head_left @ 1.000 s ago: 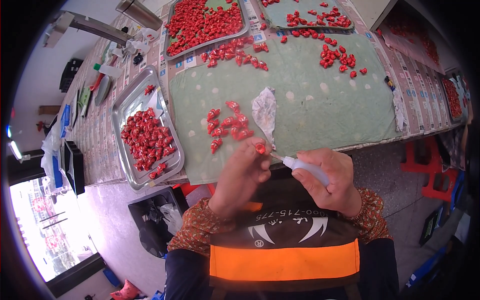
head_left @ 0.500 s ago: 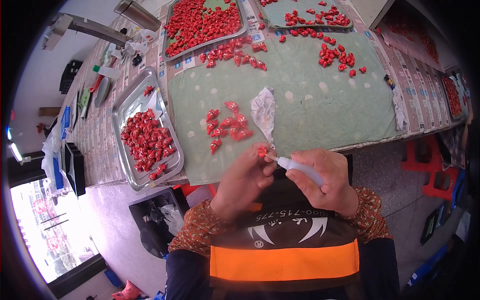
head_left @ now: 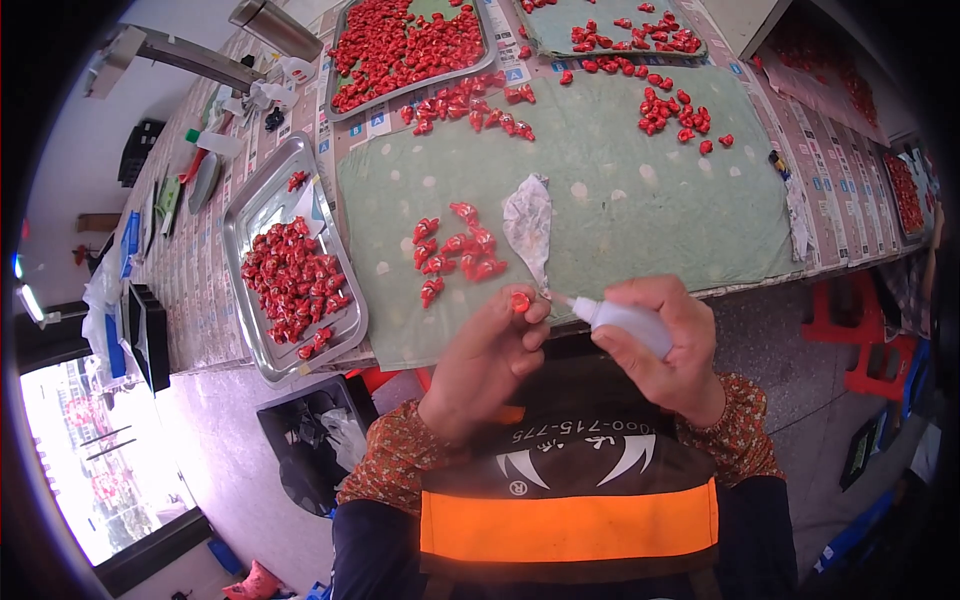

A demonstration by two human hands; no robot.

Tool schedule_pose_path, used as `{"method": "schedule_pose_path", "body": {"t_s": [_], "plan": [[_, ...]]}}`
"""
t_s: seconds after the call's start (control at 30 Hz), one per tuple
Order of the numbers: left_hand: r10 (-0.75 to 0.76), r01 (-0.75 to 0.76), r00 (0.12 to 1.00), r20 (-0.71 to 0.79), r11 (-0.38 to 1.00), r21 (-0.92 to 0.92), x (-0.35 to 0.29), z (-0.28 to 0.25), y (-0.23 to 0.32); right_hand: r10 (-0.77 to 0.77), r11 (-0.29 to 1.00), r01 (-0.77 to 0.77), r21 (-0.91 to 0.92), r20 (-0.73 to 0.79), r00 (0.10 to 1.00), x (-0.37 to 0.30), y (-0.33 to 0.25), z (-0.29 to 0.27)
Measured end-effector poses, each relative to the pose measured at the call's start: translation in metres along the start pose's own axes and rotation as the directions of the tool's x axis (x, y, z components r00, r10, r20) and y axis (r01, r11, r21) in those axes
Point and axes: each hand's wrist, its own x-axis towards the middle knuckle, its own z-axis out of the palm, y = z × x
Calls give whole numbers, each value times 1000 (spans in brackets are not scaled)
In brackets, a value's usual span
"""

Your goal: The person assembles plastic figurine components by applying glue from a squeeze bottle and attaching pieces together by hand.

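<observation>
Between the thumb and fingertips of my left hand [head_left: 492, 352] is a small red piece [head_left: 520, 302], its round face turned up. My right hand [head_left: 668, 345] grips a white squeeze bottle [head_left: 632, 326] with a thin nozzle, tilted so the tip points left, a short way from the red piece. Just beyond the nozzle tip lies a crumpled white cloth [head_left: 527, 225] on the green mat [head_left: 620, 220]. A loose group of red figure-like pieces [head_left: 457, 243] rests on the mat to the left of the cloth.
A steel tray [head_left: 355, 345] of red pieces stands at the left. Another full tray [head_left: 408, 98] and a lined tray [head_left: 545, 45] sit at the back. More red pieces [head_left: 660, 110] lie on the mat's far right. A black bin [head_left: 295, 450] is below the table edge.
The squeeze bottle has drawn back to the right with my right hand, and its nozzle tip has come away from the red piece. My left hand has barely moved.
</observation>
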Motion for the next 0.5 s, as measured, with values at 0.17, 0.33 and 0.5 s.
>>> {"method": "schedule_pose_path", "body": {"t_s": [0.17, 0.33, 0.5], "plan": [[48, -46, 998, -47, 998, 33, -3, 1, 1, 204, 971, -197, 135, -45, 978, 10, 20, -2], [104, -84, 984, -142, 987, 139, -5, 5, 2, 71, 984, -70, -163, 0, 997, 23, 29, -2], [136, -112, 981, -140, 979, 169, -7, 5, 4, -11, 937, 7, -349, -8, 1000, 31, 38, 6]]}}
